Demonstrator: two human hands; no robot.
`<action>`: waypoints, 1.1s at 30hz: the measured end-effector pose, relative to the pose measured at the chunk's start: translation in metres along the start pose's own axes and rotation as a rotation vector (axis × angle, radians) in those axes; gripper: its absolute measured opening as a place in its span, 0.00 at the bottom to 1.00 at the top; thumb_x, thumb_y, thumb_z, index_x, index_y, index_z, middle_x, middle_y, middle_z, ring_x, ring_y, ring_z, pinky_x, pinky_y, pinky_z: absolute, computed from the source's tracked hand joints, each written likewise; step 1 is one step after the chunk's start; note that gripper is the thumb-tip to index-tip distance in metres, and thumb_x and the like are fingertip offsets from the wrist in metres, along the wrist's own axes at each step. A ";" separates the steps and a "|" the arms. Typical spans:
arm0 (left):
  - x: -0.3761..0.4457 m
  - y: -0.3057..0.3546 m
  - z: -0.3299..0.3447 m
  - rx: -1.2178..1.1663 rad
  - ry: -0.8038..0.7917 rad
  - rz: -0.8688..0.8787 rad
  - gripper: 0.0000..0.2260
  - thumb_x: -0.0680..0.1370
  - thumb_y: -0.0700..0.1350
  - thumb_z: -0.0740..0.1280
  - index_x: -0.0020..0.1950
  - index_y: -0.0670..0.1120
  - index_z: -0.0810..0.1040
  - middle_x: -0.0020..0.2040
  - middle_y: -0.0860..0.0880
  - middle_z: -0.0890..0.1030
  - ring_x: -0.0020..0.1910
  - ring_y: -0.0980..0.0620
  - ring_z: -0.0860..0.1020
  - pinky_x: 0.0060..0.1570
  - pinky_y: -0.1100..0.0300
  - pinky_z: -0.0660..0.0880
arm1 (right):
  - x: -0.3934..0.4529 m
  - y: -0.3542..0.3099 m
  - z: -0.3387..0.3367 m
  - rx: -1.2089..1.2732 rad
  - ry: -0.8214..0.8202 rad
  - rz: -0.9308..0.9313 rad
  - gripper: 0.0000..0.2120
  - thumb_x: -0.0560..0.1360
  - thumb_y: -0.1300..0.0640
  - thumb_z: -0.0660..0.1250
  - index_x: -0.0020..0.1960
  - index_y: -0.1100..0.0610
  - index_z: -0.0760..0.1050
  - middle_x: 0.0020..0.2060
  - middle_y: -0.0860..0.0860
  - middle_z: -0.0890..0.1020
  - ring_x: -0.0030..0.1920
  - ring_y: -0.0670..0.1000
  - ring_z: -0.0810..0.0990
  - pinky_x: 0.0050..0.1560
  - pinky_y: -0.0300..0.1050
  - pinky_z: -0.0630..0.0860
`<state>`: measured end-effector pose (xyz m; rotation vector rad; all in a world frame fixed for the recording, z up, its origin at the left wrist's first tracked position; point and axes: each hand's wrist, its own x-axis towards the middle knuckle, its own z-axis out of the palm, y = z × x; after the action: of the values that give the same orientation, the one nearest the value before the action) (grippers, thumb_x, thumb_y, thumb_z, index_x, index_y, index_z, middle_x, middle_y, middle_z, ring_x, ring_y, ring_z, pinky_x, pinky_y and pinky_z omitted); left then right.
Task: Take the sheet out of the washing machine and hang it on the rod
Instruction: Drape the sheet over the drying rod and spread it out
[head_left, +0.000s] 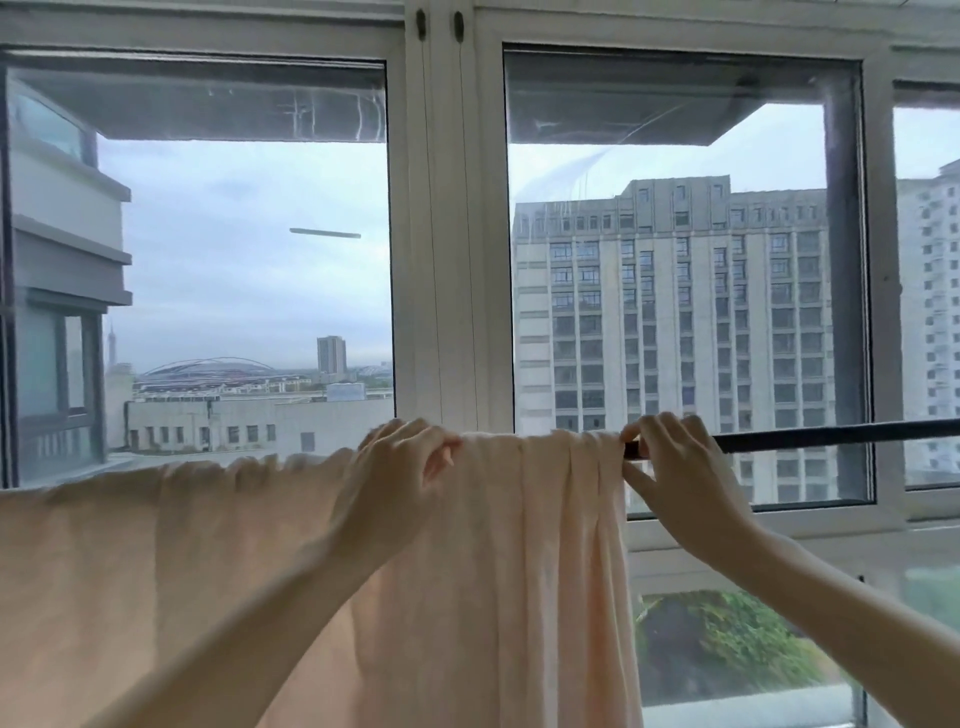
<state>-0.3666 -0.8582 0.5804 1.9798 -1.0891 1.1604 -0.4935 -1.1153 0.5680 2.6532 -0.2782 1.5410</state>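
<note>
Both of my hands are up at the thin dark metal rod (831, 435) that runs across in front of the white-framed window (447, 260), and the pale peach cotton sheet (493, 545) is already draped over it, hanging down on the near side. From the middle leftward the cloth covers the rod in a rumpled line; the right part of the rod is bare. My left hand (402, 457) has its fingers curled over the top fold, gripping the bunched cloth where it crosses the rod. My right hand (670, 457) pinches the sheet's right edge between thumb and fingertips, right at the point where the bare rod begins.

I judge the step in hand to be spreading the sheet along the rod. To do it well I would keep the left hand anchoring the cloth so it cannot slide off, and draw the pleated right edge outward along the bare stretch, lifting slightly so the damp fabric does not drag. I cannot see how far the cloth hangs down the far side, so evenness is a guess
</note>
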 end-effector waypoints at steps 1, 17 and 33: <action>0.003 0.006 0.007 -0.021 -0.022 -0.022 0.06 0.77 0.48 0.64 0.51 0.54 0.79 0.46 0.60 0.80 0.48 0.58 0.76 0.51 0.57 0.73 | 0.001 0.003 0.000 0.002 0.006 -0.021 0.14 0.69 0.52 0.73 0.50 0.56 0.74 0.44 0.51 0.79 0.46 0.54 0.75 0.45 0.47 0.73; 0.016 0.046 0.030 0.103 0.137 -0.317 0.05 0.78 0.41 0.64 0.42 0.48 0.75 0.38 0.58 0.76 0.40 0.62 0.74 0.41 0.64 0.69 | 0.015 -0.001 0.017 0.533 0.014 -0.279 0.07 0.77 0.59 0.64 0.45 0.52 0.80 0.42 0.44 0.78 0.48 0.50 0.72 0.50 0.48 0.65; 0.027 -0.001 -0.016 -0.076 0.178 -0.549 0.07 0.80 0.41 0.61 0.49 0.42 0.78 0.44 0.50 0.80 0.45 0.55 0.76 0.39 0.73 0.68 | 0.057 -0.080 0.010 0.710 -0.311 -0.408 0.20 0.77 0.65 0.57 0.64 0.49 0.76 0.54 0.52 0.83 0.50 0.49 0.79 0.51 0.41 0.76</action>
<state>-0.3641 -0.8548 0.6116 1.9016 -0.4447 0.9522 -0.4428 -1.0448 0.6157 3.1532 0.9129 1.2440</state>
